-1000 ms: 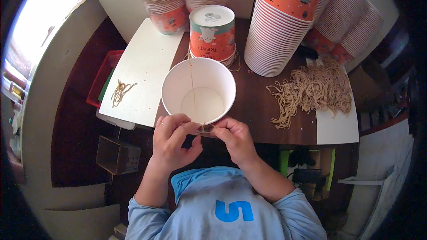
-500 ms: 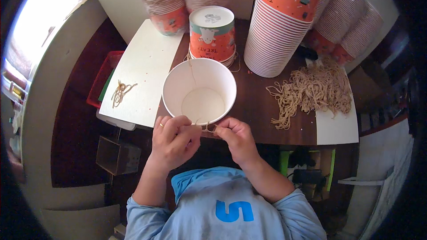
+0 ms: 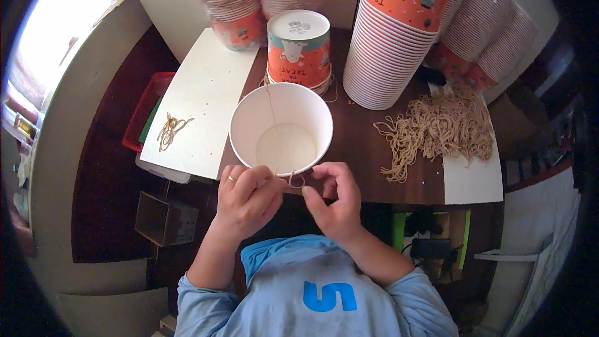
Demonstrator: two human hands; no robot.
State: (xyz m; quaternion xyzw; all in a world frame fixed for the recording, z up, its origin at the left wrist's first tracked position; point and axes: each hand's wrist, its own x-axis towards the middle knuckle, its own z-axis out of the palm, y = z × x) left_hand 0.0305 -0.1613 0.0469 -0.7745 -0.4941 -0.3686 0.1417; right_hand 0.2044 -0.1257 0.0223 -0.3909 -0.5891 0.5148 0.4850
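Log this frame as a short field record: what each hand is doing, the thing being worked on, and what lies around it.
left hand: pinching a thin string at the near rim of the white paper cup
right hand: fingers on the same string loop
cup: open, upright, on the dark table
behind: inverted orange cup, tall cup stacks
right: pile of strings
left: white board with a few strings

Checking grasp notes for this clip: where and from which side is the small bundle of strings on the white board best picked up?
Pinch the small string bundle at its bunched middle, coming straight down from above. It lies flat and alone on the white board, strands gathered at the centre, loose ends splaying outward; nothing blocks it from above.
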